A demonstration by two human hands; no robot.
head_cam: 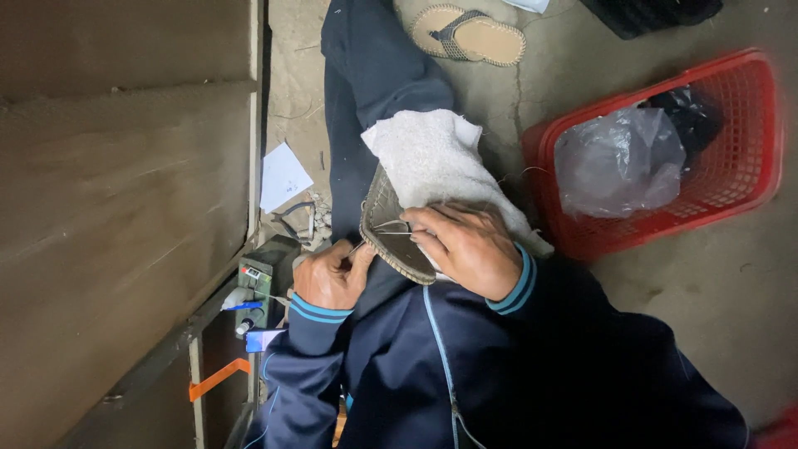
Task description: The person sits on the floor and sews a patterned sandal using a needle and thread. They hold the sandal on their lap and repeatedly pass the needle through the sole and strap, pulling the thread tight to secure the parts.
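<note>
Soft, dim daylight, flat and without glare, falls evenly across the scene. The dark blue jacket (499, 374) at 6 o'clock sinks into near-black shadow. The red basket (748, 125) at 2 o'clock smears with motion blur, while the white towel (432, 154) stays fairly sharp.

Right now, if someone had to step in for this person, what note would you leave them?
Left hand: fingers pinched at the sole's edge, seemingly on a needle or thread; too small to be sure.
Right hand: pressed flat on the sole, steadying it.
The sole lies on a white towel over the person's knee. Threads cross its upper face.
Nearby: red basket with a plastic bag to the right, a sandal on the floor ahead.
Done: some stitches show along the rim. Left: how much stitching remains cannot be told.
</note>
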